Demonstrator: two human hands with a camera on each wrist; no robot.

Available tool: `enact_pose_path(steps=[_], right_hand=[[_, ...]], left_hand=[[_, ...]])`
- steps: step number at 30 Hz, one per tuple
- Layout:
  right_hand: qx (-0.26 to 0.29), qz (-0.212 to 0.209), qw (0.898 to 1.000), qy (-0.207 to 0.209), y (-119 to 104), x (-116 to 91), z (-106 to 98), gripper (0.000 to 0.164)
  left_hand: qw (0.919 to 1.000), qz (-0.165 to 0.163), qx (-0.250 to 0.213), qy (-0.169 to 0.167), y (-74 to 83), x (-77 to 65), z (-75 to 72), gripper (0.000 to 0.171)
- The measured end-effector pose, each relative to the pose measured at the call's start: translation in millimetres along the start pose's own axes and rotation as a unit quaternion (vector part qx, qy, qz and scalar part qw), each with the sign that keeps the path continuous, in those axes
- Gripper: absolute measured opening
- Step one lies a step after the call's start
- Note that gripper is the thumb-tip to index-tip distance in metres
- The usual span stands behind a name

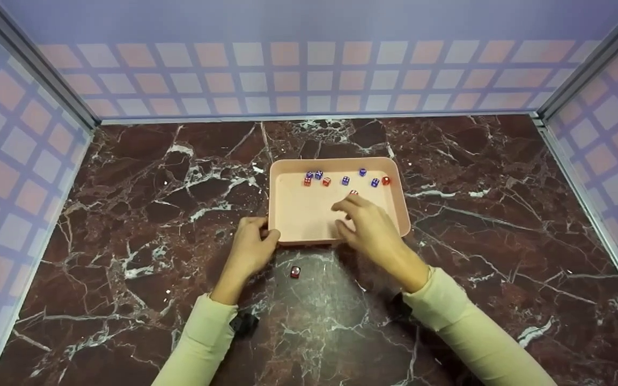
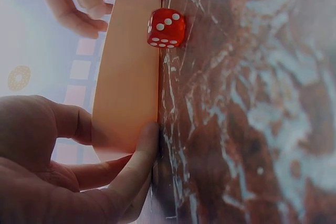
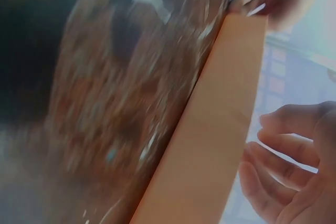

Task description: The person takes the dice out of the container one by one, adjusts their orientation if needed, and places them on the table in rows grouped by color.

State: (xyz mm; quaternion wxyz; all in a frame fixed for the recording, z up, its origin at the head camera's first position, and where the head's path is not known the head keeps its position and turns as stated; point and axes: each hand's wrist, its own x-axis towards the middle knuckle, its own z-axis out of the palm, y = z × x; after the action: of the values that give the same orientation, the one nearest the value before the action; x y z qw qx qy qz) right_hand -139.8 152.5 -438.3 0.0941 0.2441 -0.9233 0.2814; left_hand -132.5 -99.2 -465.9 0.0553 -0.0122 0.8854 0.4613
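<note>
A shallow peach-coloured tray lies on the marbled surface, with several blue dice and red dice towards its far side. My left hand grips the tray's near left corner, and in the left wrist view its fingers lie against the outer wall. Over the tray's right half hovers my right hand, fingers loosely bent with nothing seen between them. One red die shows just beyond its knuckles, partly hidden. Outside the tray, a single red die sits in front of the near wall.
Dark red marble with white veins spreads around the tray. Upright panels with a pink and white square pattern enclose the back and both sides. A black device is at the left wrist.
</note>
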Motion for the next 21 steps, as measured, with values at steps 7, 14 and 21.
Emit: enact_pose_path(steps=[7,14,21], right_hand=[[-0.032,0.038,0.999,-0.007,25.0,8.8,-2.8,0.025],[-0.062,0.053,0.997,0.007,41.6,16.1,2.3,0.02],[-0.057,0.03,0.998,0.011,48.6,19.0,6.6,0.026]], left_hand=[[0.9975,-0.026,-0.063,-0.016,-3.0,2.7,-0.5,0.048],[0.9951,-0.039,-0.087,-0.028,-4.9,3.8,-0.1,0.049],[0.992,-0.04,-0.114,-0.035,-5.7,4.1,-0.9,0.047]])
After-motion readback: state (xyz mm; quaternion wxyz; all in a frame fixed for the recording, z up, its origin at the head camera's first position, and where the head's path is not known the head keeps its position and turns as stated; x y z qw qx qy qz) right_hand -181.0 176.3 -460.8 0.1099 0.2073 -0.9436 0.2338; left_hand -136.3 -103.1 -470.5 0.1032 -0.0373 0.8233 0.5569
